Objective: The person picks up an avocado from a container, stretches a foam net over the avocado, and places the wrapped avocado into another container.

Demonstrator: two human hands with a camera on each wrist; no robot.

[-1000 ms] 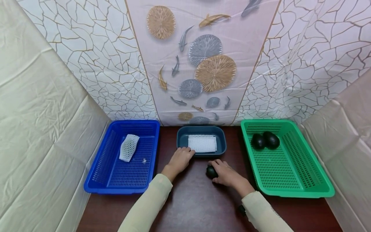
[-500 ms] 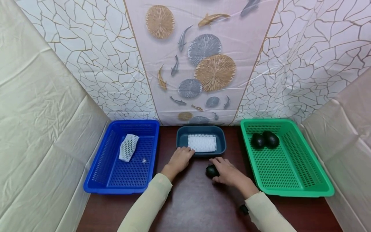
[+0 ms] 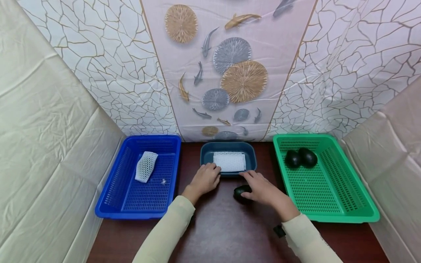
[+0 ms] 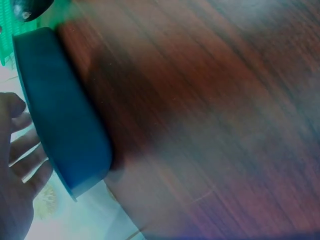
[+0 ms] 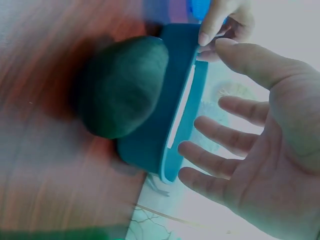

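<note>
The right grip (image 3: pixel 262 190) is spread, its fingers straight and holding nothing; in the right wrist view its fingertips stand clear of the avocado (image 5: pixel 125 87). That avocado lies loose on the surface (image 3: pixel 223 235), just in front of the teal tray (image 3: pixel 227 144). The left grip (image 3: pixel 204 179) is also unclenched, its fairly straight fingers at the tray's rim on its left front corner; whether they press or only rest there, I cannot tell. White foam netting (image 3: pixel 229 162) lies inside the tray.

In the green basket (image 3: pixel 317 195) two dark fruits (image 3: pixel 300 158) sit side by side. In the blue basket (image 3: pixel 141 214) lies a bulging white sleeve (image 3: pixel 146 167), its contents hard to make out.

I judge the step in hand to be placing the avocado within reach, with both grips free for the netting. The next move probably calls for fingertips over the rim to pinch a single piece of net, the tray kept steady, and the right grip passing without nudging the rounded avocado, which could roll.
</note>
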